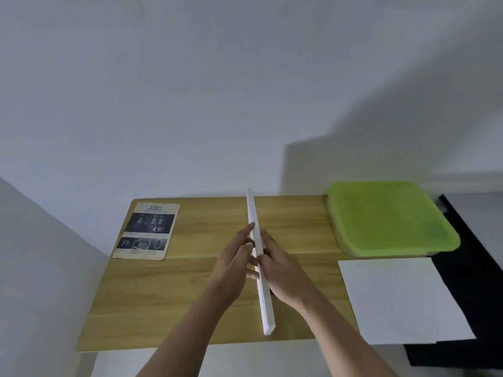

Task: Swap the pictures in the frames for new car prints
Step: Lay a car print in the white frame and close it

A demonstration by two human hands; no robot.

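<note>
A white picture frame stands on edge over the middle of the wooden table, seen edge-on as a long thin white bar. My left hand presses its left face with straight fingers. My right hand holds its right face, the thumb hooked over the top edge. A car print headed "SAFETY", with dark car photos, lies flat at the table's back left. A white sheet lies at the right, overhanging the table's edge.
A green-lidded plastic box sits at the table's back right corner. A dark object stands beyond the table's right edge. A pale wall runs along the back and the left.
</note>
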